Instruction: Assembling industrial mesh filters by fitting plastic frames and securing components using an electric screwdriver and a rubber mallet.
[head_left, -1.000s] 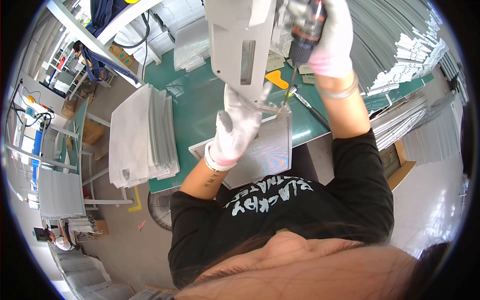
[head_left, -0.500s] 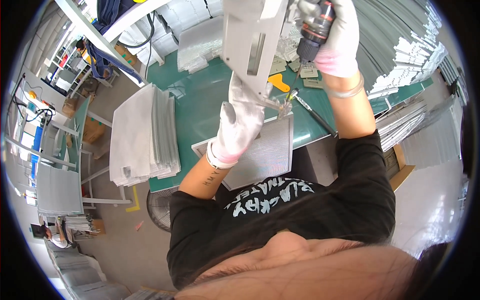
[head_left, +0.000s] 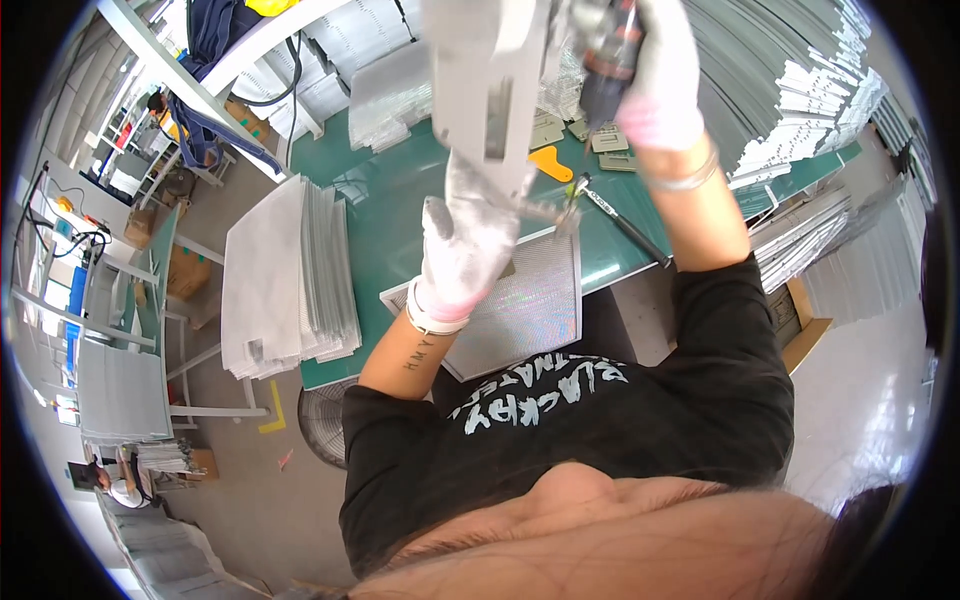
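My left hand point(head_left: 470, 240), in a white glove, grips the lower end of a pale grey metal panel point(head_left: 465, 95) with a long slot. Its thumb stands apart; some fingers are hidden behind the panel. My right hand point(head_left: 665, 75), also gloved, is closed around a black and red power drill point(head_left: 608, 80) whose bit points down. Both panel and drill are blurred. Below my hands, a framed mesh panel point(head_left: 520, 310) rests at the table's near edge. Beside its far corner lies a black-handled hammer point(head_left: 630, 225), with a yellow scraper point(head_left: 548, 163) farther back.
The green table point(head_left: 395, 190) bears a stack of grey-white sheets point(head_left: 270, 270) at left and a large stack of slats point(head_left: 775, 90) at right. Flat beige plates point(head_left: 612, 150) lie behind the hammer. A floor fan point(head_left: 322, 425) stands below the left edge. Other people are far left.
Both hands, the slotted panel and the drill have shifted slightly left in the picture. The drill has also risen a little. The whole view has moved slightly.
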